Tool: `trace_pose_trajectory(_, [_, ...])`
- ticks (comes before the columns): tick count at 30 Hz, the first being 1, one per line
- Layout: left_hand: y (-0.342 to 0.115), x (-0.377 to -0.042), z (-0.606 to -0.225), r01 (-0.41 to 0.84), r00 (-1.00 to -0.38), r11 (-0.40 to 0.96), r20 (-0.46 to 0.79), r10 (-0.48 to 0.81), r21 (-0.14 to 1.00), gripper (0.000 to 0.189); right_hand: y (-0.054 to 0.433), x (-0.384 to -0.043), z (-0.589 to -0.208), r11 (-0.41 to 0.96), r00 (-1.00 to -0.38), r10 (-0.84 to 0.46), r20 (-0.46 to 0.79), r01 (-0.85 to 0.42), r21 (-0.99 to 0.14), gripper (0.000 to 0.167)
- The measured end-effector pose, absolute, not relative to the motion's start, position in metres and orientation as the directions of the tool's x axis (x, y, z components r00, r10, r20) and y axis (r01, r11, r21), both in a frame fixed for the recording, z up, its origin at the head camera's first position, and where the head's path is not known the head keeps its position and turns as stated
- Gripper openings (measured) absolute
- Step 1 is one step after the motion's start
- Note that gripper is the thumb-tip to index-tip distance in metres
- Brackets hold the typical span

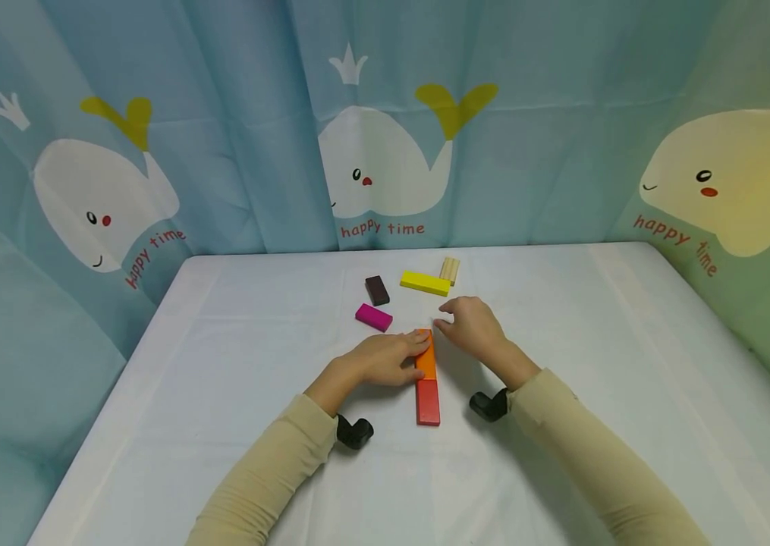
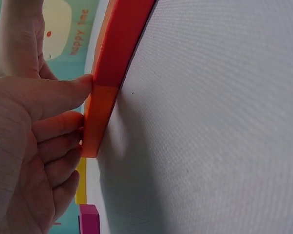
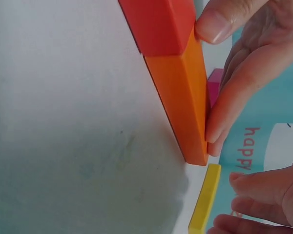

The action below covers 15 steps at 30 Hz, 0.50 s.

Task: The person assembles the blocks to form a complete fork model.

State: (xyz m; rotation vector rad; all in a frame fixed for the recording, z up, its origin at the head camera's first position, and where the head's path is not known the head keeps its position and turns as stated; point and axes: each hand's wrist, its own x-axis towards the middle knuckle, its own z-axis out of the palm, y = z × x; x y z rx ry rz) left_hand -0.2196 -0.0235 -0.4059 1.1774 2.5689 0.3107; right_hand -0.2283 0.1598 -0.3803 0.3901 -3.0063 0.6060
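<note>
An orange block (image 1: 429, 364) and a red block (image 1: 429, 402) lie end to end on the white table, red nearer the person. My left hand (image 1: 385, 359) rests on the orange block. Its thumb touches near the joint between the two, and its fingertips touch the orange block's upper face toward the far end, as the right wrist view shows. My right hand (image 1: 472, 326) hovers just past the orange block's far end, to the right, with loosely bent fingers and nothing in them. Seen from the right wrist, the orange block (image 3: 178, 102) meets the red block (image 3: 158, 27) squarely.
Beyond the hands lie a magenta block (image 1: 374, 317), a dark brown block (image 1: 377, 290), a yellow block (image 1: 424, 283) and a pale wooden piece (image 1: 449, 269) near the yellow one's right end. A blue whale-print curtain (image 1: 248, 152) stands behind the table (image 1: 207, 356).
</note>
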Motion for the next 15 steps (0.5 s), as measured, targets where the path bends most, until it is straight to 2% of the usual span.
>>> trace_pose_trajectory(15, [-0.024,-0.218,-0.404,0.691,-0.629,0.649,-0.178,0.757,0.319,0.056,0.160,-0.253,-0.388,0.910,-0.982,-0.182,0.050,-0.188,-0.370,0.030])
